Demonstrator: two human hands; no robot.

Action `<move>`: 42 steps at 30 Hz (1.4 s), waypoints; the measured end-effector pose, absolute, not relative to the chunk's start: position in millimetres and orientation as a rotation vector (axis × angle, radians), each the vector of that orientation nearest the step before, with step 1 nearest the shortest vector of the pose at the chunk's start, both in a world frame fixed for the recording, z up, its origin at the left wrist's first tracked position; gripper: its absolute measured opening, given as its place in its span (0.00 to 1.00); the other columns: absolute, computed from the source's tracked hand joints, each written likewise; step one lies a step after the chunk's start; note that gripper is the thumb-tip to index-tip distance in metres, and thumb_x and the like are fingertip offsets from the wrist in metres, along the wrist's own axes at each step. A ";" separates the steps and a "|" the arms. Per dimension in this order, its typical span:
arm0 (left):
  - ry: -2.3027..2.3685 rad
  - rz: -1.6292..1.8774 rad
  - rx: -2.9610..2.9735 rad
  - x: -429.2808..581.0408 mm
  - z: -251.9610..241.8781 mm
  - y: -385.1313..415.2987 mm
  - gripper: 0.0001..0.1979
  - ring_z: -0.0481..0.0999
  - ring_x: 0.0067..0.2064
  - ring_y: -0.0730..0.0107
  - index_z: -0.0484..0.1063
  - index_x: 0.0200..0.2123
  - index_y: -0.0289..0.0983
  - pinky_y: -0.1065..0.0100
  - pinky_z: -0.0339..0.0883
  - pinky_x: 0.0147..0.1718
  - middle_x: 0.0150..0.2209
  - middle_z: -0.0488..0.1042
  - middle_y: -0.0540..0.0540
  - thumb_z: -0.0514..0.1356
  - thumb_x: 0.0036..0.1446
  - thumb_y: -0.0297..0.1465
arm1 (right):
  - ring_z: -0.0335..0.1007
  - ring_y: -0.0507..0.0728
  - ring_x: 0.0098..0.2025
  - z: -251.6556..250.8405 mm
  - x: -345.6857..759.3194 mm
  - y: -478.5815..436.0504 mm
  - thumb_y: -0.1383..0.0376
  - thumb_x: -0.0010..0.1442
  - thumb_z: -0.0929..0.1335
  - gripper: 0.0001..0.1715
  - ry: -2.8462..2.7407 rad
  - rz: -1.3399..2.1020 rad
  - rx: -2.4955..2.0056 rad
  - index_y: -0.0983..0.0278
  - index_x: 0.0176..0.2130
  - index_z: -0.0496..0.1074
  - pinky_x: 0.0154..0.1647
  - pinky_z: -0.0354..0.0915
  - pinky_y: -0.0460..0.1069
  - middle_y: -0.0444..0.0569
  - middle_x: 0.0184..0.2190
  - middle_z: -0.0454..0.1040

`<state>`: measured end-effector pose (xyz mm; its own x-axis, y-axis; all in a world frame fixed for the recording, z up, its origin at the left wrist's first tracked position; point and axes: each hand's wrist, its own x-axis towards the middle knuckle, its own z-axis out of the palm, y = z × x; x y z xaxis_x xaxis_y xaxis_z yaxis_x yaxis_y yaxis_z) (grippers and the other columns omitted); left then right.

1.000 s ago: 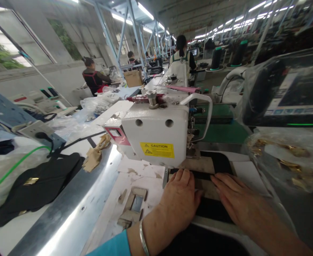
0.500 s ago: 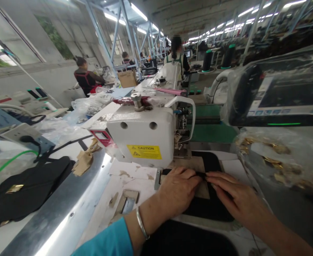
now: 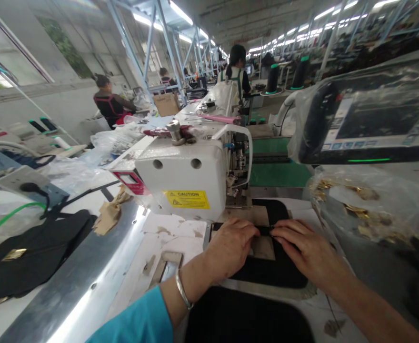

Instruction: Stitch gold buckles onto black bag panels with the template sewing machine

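While the white machine (image 3: 181,181) stands before you, a plastic-wrapped screen (image 3: 374,119) is to its right, and below that in view sits a clear bag (image 3: 405,195) with gold pieces inside. Off to your left lies a black flap (image 3: 48,252). The black panel (image 3: 277,274) lies flat under your hands, just by the machine's near right side. Your left hand (image 3: 231,247) rests with bent fingers near the machine; your right hand (image 3: 309,252) faces it, fingers narrow and close together. On the panel, between your fingertips, is a beige piece (image 3: 264,248), and along its far edge runs a black strip (image 3: 265,230). Both hands' fingertips are at this strip, but you cannot tell whether either pinches it. A bangle (image 3: 181,290) circles your left wrist.
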<state>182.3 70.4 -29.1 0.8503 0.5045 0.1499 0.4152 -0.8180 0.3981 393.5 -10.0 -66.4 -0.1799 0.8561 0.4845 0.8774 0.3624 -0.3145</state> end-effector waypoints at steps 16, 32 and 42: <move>0.851 0.366 2.906 195.3 -39.6 34.7 0.14 0.70 0.50 0.57 0.69 0.53 0.34 0.56 0.67 0.53 0.50 0.74 0.44 0.54 0.67 0.31 | 0.77 0.60 0.42 -61.3 371.8 -19.0 0.77 0.59 0.58 0.22 -2.205 -0.625 -1.470 0.67 0.40 0.78 0.44 0.76 0.54 0.56 0.40 0.80; 1.219 0.421 2.787 143.6 -45.9 24.0 0.26 0.67 0.60 0.49 0.65 0.59 0.24 0.53 0.63 0.61 0.58 0.69 0.32 0.58 0.66 0.39 | 0.78 0.60 0.42 -62.8 387.2 -3.8 0.62 0.65 0.62 0.14 -2.077 -0.178 -1.432 0.61 0.43 0.76 0.42 0.75 0.55 0.51 0.42 0.80; 0.633 0.558 2.790 112.0 -25.1 0.7 0.12 0.71 0.56 0.59 0.73 0.49 0.30 0.62 0.52 0.67 0.47 0.77 0.42 0.54 0.67 0.28 | 0.75 0.55 0.28 -36.0 326.9 90.8 0.64 0.54 0.68 0.04 -2.034 0.833 -1.597 0.63 0.30 0.73 0.21 0.67 0.46 0.48 0.32 0.81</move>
<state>112.0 0.7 -25.1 0.8347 0.4533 0.3127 0.3672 -0.8813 0.2973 326.9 90.8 -36.0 -0.2512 0.9673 -0.0360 0.7145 0.1602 -0.6811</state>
